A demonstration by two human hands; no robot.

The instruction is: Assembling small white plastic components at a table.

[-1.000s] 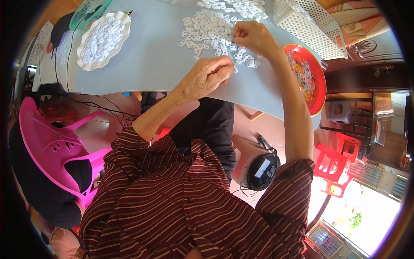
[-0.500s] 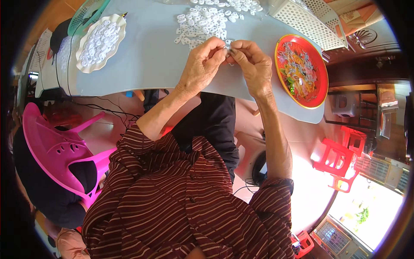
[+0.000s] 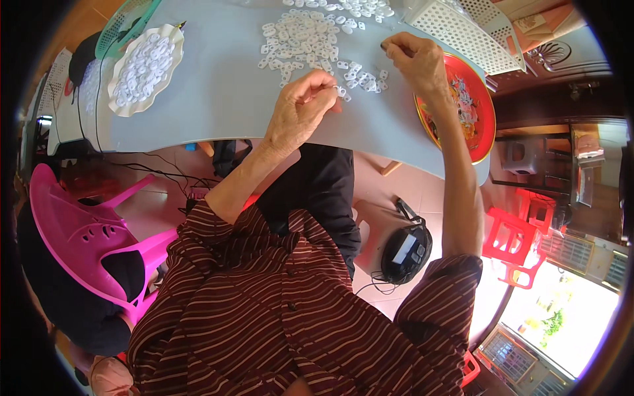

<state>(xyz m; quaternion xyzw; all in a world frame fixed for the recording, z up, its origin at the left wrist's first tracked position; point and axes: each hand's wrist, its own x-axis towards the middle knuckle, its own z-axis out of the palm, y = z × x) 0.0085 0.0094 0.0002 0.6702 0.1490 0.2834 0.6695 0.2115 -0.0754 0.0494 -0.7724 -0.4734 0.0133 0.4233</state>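
Note:
My left hand [image 3: 300, 109] is closed in a pinch over the near part of the table, with a small white plastic piece with holes [image 3: 341, 92] at its fingertips. To the right, my right hand [image 3: 421, 65] is raised above the table beside the red tray [image 3: 487, 125]. Its thumb and fingers are pressed together, and anything between them is too small to make out. A small cluster of white pieces [image 3: 364, 80] lies between the hands. Behind my left hand spreads a larger heap of the same white pieces [image 3: 300, 36]. My right forearm partly covers the tray, which holds small greyish, thin pieces [image 3: 465, 105].
A scalloped white dish [image 3: 173, 66] heaped with white pieces stands at the left, next to a green basket [image 3: 109, 43]. A white perforated basket [image 3: 456, 43] is at the back right. A pink chair [image 3: 66, 231] and red stools [image 3: 512, 237] stand on the floor.
My right hand has moved away from the left one, to the right and farther back toward the tray. My left hand stays nearly in place. The small cluster between them now shows.

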